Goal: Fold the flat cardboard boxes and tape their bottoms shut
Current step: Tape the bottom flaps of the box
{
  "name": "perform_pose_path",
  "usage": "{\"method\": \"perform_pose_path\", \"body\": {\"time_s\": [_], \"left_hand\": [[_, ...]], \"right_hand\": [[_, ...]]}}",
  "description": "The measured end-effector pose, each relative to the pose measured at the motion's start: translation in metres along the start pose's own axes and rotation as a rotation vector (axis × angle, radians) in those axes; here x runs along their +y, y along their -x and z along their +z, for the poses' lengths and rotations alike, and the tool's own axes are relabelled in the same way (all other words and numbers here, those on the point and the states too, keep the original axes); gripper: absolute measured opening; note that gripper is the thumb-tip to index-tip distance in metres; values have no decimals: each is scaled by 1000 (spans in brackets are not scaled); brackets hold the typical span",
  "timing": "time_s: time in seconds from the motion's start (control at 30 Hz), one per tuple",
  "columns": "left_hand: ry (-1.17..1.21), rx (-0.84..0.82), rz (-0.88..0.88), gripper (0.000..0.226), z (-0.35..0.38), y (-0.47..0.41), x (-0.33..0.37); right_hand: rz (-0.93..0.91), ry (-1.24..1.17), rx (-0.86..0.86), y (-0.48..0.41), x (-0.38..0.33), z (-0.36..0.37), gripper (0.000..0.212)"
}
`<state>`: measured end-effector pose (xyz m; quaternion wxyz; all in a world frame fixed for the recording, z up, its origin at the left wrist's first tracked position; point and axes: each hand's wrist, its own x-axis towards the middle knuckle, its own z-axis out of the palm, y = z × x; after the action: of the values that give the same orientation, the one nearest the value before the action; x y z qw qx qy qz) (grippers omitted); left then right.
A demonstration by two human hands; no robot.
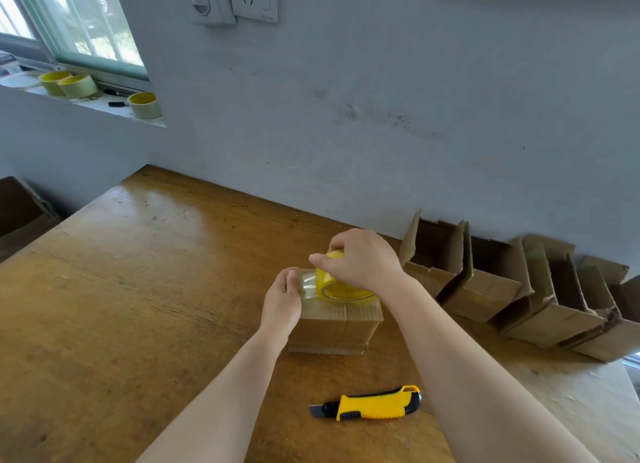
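Caught this one mid-taping. Had the small cardboard box (337, 327) sitting bottom-up around the middle of the tabletop (138, 289), flaps folded shut on top. Had the left grip (282, 296) pinching the loose end of the clear tape (306, 284) right at the box's left top edge, fingers curled onto it. Had the right grip (360, 260) wrapped over the yellow tape roll (341, 287), touching or just above the box top, with a short stretch of tape between the two. Couldn't tell stuck-down from merely held at that end, and couldn't make out the seam under the hands.

Looked like the very start of the strip. Probably needed that end pinned hard, with a bit of overhang down the side wall. Needed the roll kept low and drawn straight across, centred on the seam, tape taut to dodge wrinkles. Needed a firm rub-down before any cutting too.

Spotted the yellow utility knife (372, 403) lying on the near side, blade tip showing, so worth minding the forearms. Also spotted a row of folded boxes (485, 282) leaning along the wall on the right, and spare tape rolls (78, 85) up on the window sill.
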<state>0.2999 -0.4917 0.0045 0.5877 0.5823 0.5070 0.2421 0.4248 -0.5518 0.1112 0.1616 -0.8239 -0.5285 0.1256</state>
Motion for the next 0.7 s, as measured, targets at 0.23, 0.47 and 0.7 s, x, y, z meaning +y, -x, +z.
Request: {"method": "perform_pose_path", "body": {"time_s": [0.23,0.47,0.7], "left_hand": [[-279,11,99,34,0,-8,-3],[-413,-68,163,33,3,-15,0],[-464,-85,184,35,3,-19,5]], "right_hand": [[115,-437,-65,6,28,-1,47],[150,-585,-98,11,45,-1,55],[170,-377,-6,16,50,-7,56]]}}
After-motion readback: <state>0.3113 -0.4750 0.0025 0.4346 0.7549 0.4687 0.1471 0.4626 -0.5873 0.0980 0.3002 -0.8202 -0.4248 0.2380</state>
